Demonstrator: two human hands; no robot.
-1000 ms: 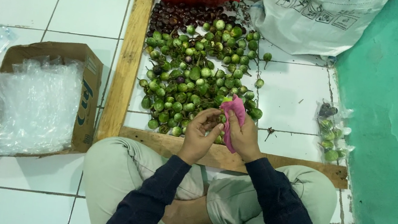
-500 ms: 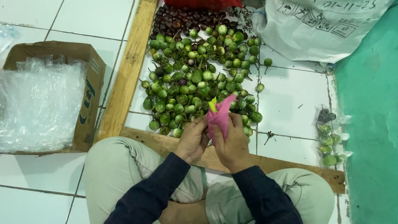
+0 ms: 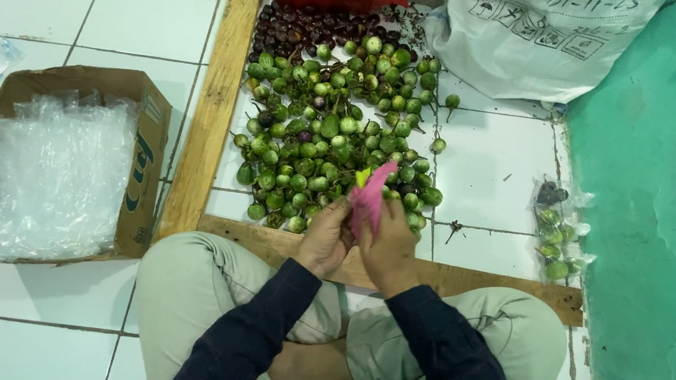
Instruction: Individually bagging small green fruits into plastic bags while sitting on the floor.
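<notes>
Both hands, left hand (image 3: 324, 235) and right hand (image 3: 390, 244), clenched on pink tool (image 3: 372, 196) beside green fruit pile (image 3: 324, 128); best gripped low, steady

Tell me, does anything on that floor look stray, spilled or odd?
A few things stand out. Some green fruits lie on the tile apart from the main green pile, a loose stem among them. A dark purple batch sits at the pile's far end. Both hands hold a pink piece.
</notes>
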